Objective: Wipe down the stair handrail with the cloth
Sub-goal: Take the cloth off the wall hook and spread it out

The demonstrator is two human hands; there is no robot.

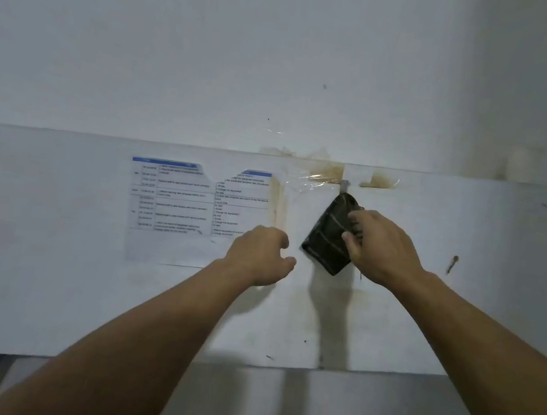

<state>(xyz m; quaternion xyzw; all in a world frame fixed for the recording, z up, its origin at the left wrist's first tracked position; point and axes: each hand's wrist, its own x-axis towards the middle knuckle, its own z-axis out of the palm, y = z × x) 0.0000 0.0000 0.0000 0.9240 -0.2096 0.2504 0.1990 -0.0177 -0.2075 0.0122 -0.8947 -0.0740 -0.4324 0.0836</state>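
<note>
A dark, folded cloth (pixel 327 238) hangs from a small metal hook (pixel 344 185) on a white wall panel. My right hand (pixel 381 244) has its thumb and fingers pinched on the cloth's right edge. My left hand (pixel 261 252) hovers just left of the cloth, fingers loosely curled, holding nothing and not touching it. No stair handrail is in view.
A printed schedule sheet (pixel 196 204) is stuck to the white panel (pixel 53 249) left of the hook, with yellowed tape stains (pixel 326 172) above. A nail (pixel 453 264) sticks out at the right. Grey floor (pixel 309 411) shows below the panel.
</note>
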